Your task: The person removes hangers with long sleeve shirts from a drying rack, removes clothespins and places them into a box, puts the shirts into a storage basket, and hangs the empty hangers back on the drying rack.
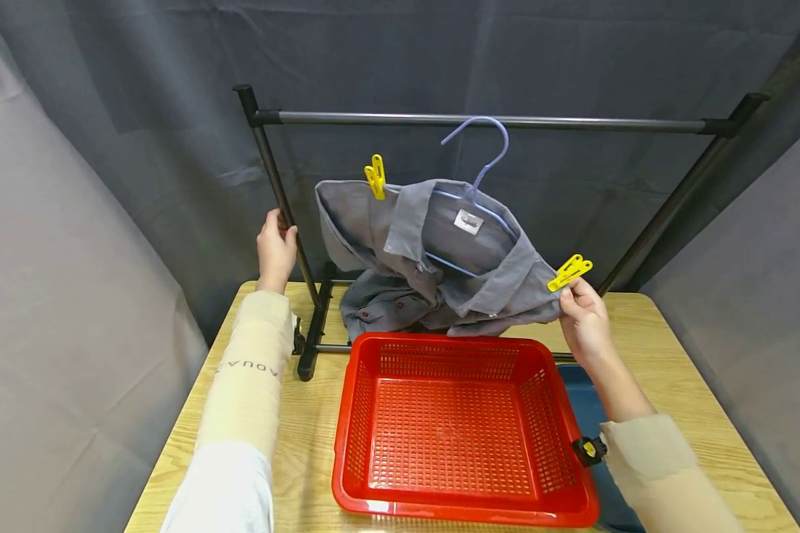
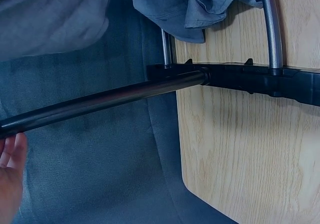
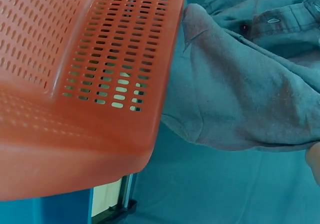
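Note:
A grey button-up shirt point(image 1: 487, 244) is on a light purple hanger point(image 1: 496, 159), tilted down toward the right. The hanger's hook overlaps the top rail; whether it rests on it I cannot tell. One yellow clothespin point(image 1: 376, 176) clips the shirt's left shoulder, another yellow clothespin point(image 1: 569, 272) its right. Just below that second pin, my right hand point(image 1: 584, 318) pinches the shirt's edge; only a bit of this hand shows in the right wrist view. My left hand point(image 1: 276, 248) holds the left post point(image 2: 115, 97) of the black clothes rack, its fingers partly hidden behind.
A red perforated basket point(image 1: 463, 511) stands in front of the shirt, overlapping a blue bin point(image 1: 583, 400) at the right. The rack's foot point(image 1: 310, 355) rests on the wooden table point(image 1: 667, 355). Grey cloth point(image 1: 373, 59) hangs behind and at both sides.

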A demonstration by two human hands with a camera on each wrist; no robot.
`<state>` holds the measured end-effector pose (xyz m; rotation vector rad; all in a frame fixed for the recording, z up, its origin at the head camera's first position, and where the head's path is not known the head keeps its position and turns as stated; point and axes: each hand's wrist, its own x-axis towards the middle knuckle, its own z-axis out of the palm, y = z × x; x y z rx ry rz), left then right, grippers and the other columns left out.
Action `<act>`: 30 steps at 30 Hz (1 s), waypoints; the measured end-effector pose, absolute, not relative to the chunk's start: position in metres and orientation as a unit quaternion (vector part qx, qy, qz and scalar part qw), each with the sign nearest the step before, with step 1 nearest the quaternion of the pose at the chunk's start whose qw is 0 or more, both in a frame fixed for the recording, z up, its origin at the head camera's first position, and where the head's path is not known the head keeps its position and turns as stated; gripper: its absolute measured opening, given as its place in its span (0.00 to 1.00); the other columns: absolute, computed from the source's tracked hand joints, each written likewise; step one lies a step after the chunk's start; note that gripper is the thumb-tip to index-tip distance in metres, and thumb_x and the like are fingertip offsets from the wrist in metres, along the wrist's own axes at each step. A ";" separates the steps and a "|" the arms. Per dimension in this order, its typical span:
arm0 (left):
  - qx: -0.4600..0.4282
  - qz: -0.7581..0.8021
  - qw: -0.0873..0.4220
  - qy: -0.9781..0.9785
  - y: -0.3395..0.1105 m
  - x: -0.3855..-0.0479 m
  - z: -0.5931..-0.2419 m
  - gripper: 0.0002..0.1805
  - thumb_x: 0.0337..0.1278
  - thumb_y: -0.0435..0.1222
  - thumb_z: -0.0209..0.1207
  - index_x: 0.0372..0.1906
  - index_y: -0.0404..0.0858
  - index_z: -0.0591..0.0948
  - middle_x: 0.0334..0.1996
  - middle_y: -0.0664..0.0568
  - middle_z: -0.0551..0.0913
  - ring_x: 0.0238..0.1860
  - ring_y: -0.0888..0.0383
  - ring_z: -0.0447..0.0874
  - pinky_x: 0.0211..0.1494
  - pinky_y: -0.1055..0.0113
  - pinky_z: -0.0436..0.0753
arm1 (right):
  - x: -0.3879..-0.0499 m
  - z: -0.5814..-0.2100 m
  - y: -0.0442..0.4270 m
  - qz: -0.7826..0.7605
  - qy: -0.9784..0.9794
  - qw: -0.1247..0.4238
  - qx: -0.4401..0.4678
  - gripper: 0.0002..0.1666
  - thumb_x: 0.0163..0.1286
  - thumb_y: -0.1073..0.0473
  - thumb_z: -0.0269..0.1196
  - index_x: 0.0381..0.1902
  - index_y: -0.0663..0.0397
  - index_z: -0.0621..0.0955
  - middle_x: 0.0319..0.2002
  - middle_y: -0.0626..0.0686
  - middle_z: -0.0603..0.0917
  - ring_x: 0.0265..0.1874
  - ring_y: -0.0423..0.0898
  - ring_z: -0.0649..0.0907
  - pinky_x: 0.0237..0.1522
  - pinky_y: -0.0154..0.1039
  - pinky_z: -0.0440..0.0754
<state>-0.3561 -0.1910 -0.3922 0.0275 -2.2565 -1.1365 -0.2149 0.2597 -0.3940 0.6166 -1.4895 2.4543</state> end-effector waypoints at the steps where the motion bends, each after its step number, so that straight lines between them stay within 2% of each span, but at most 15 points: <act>1: 0.011 -0.428 0.302 -0.852 -0.191 -0.356 -0.392 0.17 0.60 0.29 0.54 0.53 0.30 0.69 0.43 0.35 0.76 0.43 0.43 0.77 0.49 0.55 0.74 | -0.215 -0.395 0.261 0.837 -0.496 0.102 0.208 0.14 0.71 0.71 0.41 0.41 0.60 0.74 0.35 0.50 0.78 0.34 0.40 0.77 0.40 0.29 0.73; 19: 0.020 -0.421 0.287 -0.860 -0.190 -0.352 -0.391 0.18 0.61 0.32 0.53 0.55 0.33 0.69 0.42 0.37 0.76 0.44 0.44 0.77 0.49 0.54 0.74 | -0.205 -0.399 0.283 0.902 -0.364 0.073 0.218 0.17 0.70 0.74 0.40 0.46 0.66 0.75 0.41 0.56 0.81 0.40 0.46 0.79 0.46 0.35 0.73; 30: 0.016 -0.424 0.292 -0.857 -0.189 -0.351 -0.390 0.18 0.60 0.31 0.54 0.55 0.32 0.69 0.42 0.37 0.76 0.43 0.43 0.77 0.49 0.54 0.74 | -0.199 -0.394 0.289 0.933 -0.265 0.059 0.237 0.16 0.67 0.78 0.41 0.47 0.72 0.72 0.44 0.61 0.77 0.47 0.50 0.76 0.53 0.38 0.70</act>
